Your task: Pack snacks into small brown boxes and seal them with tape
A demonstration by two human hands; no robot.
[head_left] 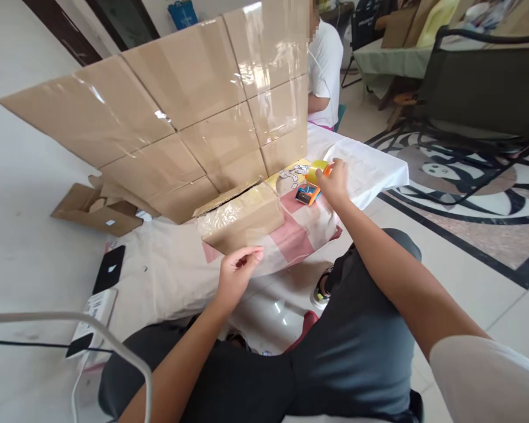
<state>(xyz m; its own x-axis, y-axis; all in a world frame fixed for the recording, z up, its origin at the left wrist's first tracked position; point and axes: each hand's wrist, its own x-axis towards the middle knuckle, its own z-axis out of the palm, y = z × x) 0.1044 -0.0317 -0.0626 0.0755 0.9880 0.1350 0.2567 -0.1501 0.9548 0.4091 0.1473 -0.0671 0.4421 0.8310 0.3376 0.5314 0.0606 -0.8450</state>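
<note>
My right hand (335,182) reaches out over the far right of the table, its fingers around a yellow roll of packing tape (318,171) with orange parts at its sides. Just below that roll lies a small blue, black and orange object (307,195) whose kind I cannot tell. Near the table's front edge, my left hand (240,270) is closed, thumb against the fingers; whatever it may pinch is too small to make out. Right beyond it lies a cardboard box (247,220), with shiny clear tape on its top and a dark gap along its far edge.
A tall taped cardboard panel (194,111) stands behind the box. At left are an open carton (101,208), a black phone-like slab (109,269) and a white cable (132,352). A person in white (328,64) sits beyond; a folding chair (480,94) stands right.
</note>
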